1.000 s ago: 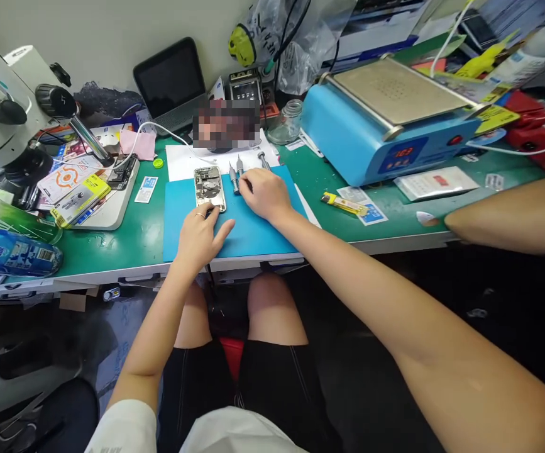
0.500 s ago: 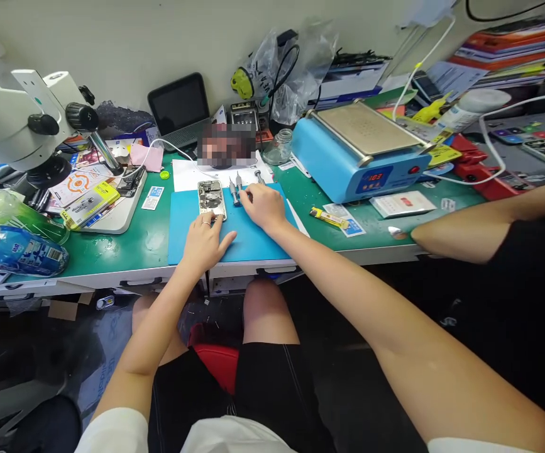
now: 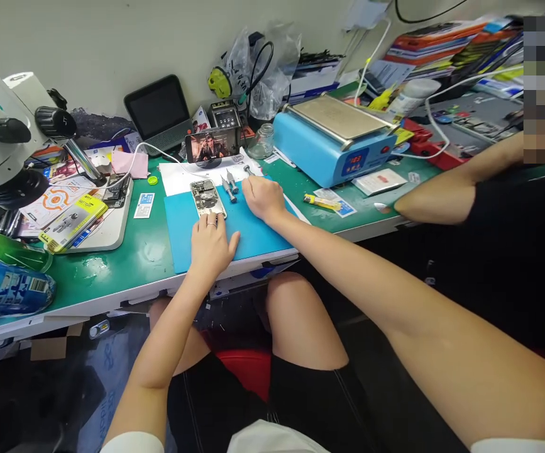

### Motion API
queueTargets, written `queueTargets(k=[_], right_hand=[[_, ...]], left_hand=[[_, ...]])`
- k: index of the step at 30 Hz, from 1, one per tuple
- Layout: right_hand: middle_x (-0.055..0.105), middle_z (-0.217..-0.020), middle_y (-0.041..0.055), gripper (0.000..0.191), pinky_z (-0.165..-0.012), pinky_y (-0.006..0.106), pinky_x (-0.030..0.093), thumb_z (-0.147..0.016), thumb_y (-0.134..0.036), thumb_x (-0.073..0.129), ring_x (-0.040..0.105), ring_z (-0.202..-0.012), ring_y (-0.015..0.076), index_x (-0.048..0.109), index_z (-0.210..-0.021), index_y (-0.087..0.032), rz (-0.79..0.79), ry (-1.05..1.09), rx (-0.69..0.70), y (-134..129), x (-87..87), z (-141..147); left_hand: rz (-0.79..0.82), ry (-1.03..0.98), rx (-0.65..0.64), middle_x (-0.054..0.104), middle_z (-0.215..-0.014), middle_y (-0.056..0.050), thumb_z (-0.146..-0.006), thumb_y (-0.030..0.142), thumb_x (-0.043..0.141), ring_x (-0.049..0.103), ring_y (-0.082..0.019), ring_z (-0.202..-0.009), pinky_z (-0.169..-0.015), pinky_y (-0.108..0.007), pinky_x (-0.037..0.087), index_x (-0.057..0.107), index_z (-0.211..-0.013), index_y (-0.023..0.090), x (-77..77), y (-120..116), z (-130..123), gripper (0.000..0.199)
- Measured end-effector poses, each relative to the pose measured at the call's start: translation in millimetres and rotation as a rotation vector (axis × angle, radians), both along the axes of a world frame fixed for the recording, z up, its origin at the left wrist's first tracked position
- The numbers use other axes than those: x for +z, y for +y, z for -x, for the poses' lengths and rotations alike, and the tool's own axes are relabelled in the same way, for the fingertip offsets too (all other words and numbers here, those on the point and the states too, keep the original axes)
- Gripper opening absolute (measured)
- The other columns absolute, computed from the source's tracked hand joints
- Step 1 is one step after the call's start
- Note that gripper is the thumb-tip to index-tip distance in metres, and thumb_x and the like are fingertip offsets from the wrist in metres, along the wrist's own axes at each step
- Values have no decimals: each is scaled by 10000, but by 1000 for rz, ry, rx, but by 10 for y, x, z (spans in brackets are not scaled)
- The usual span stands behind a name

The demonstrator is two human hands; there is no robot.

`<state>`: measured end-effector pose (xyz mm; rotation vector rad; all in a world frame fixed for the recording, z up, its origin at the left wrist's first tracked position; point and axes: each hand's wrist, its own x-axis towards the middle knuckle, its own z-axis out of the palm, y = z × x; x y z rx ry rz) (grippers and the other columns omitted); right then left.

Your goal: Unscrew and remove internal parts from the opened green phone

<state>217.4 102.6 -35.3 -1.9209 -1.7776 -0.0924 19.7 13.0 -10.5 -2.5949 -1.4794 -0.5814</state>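
An opened phone [image 3: 207,198] with its inner parts showing lies on a blue mat [image 3: 182,242]. My left hand [image 3: 210,244] rests at the phone's near end, fingertips on its lower edge and thumb spread out to the right. To the right of the phone, my right hand [image 3: 263,198] has its fingers curled near a screwdriver [image 3: 247,170]; whether it holds that tool is too small to tell. Two more grey screwdrivers [image 3: 229,187] lie between the phone and my right hand.
Behind the mat a propped phone [image 3: 212,146] shows a video. A blue heating plate machine [image 3: 329,141] is at the right, near a person's arm [image 3: 442,195]. A microscope [image 3: 12,138], booklets and a blue package [image 3: 11,286] crowd the left.
The view has turned to the right, shifting the desk things leftward. Both hands stay close to the same places on the mat. The propped phone's screen now shows clearly.
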Motion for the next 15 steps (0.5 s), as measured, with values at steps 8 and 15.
queueTargets(k=[8, 15], right_hand=[[630, -1323, 104, 380, -975, 469, 580, -992, -397, 640, 649, -1152, 239, 610, -1300, -176, -120, 31, -201, 69, -5, -60], [631, -1317, 105, 392, -964, 467, 585, -989, -398, 646, 653, -1143, 239, 606, -1305, -170, -18, 82, -257, 168, -58, -57]], left_hand=[[-7, -1, 2, 622, -1339, -109, -1000, 409, 644, 647, -252, -1155, -976, -478, 573, 607, -1318, 182, -7, -1, 24, 393], [-1, 6, 4, 625, -1332, -108, -998, 406, 648, 650, -251, -1148, -968, -476, 577, 606, -1319, 179, 8, 16, 39, 395]])
